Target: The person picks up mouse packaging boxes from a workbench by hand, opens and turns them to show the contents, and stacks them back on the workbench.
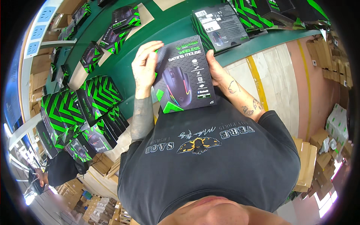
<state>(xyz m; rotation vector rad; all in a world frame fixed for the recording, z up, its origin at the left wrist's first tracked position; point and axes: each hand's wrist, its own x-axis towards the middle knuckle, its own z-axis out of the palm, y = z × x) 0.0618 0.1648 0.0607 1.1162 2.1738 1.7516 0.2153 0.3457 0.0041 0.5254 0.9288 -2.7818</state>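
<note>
In front of my chest I hold a black and green computer mouse box [181, 80], its front with a printed mouse picture facing up. My left hand [144, 63] is closed on the left edge, fingers bent over the upper corner. On the opposite edge, my right hand [217, 69] grips with the thumb along the side; its other fingers are hidden behind the box. Just beyond, a similar box [221, 28] lies back side up on the green table [157, 26].
Stacked black and green boxes [80, 108] stand to the left. More boxes [122, 22] lie along the green table at the far left, others [277, 13] at the far right. Brown cartons [330, 60] are piled on the right. Another person's dark sleeve [62, 168] shows at lower left.
</note>
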